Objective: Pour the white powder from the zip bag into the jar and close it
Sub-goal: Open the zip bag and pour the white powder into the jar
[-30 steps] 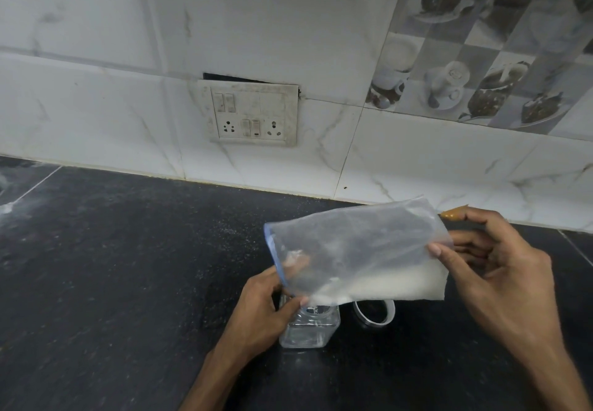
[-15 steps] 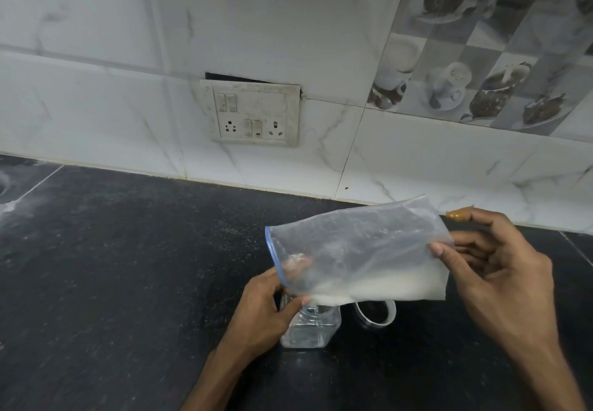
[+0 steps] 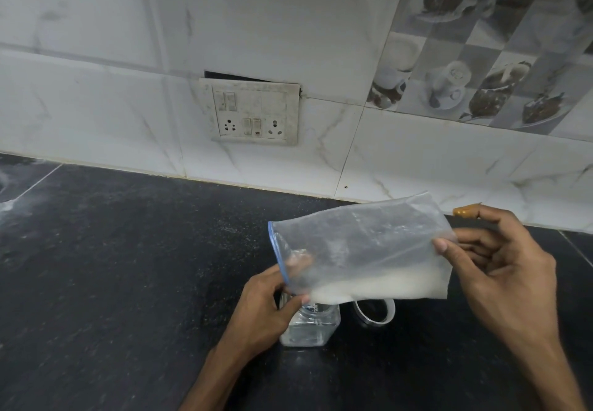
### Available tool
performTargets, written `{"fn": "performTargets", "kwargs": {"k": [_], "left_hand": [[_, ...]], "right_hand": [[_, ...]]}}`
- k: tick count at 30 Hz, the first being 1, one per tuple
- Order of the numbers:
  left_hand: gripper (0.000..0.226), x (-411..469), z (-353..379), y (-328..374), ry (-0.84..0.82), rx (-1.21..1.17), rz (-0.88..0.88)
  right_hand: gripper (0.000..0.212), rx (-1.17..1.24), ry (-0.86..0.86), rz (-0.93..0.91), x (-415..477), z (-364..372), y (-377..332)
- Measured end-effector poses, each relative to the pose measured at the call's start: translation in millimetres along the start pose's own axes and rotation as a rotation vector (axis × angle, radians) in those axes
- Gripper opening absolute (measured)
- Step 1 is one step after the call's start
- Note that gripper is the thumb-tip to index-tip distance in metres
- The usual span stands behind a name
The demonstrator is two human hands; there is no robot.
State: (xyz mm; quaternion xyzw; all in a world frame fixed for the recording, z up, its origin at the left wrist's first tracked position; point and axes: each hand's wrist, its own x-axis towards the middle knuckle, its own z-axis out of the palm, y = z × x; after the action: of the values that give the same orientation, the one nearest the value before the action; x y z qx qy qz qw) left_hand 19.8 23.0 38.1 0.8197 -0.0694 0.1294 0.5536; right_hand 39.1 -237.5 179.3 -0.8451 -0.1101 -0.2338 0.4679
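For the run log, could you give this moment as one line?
both hands hold zip bag | tilted over open jar | lid beside

Zip bag [image 3: 362, 243], centre right: thin clear plastic film, cloudy with powder dust, blue strip along its left edge. White powder [image 3: 378, 288] inside: fine, matt. Jar [image 3: 309, 324] below it: clear, glossy, smooth plastic or glass, cannot tell which. Ring-shaped lid [image 3: 373, 312] beside the jar: shiny. Tabletop [image 3: 112, 266]: dark speckled stone, dull sheen, dusted white. Wall tiles [image 3: 96, 89], upper frame: glossy marble-look. Switch plate [image 3: 252, 112]: grimy white plastic.
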Motion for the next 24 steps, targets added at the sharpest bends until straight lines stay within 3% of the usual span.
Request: {"fn": "performTargets", "kwargs": {"k": [24], "left_hand": [[0.05, 0.1, 1.0, -2.2, 0.002, -0.005, 0.019]], "right_hand": [[0.044, 0.022, 0.032, 0.009, -3.6, 1.1, 3.4]]}}
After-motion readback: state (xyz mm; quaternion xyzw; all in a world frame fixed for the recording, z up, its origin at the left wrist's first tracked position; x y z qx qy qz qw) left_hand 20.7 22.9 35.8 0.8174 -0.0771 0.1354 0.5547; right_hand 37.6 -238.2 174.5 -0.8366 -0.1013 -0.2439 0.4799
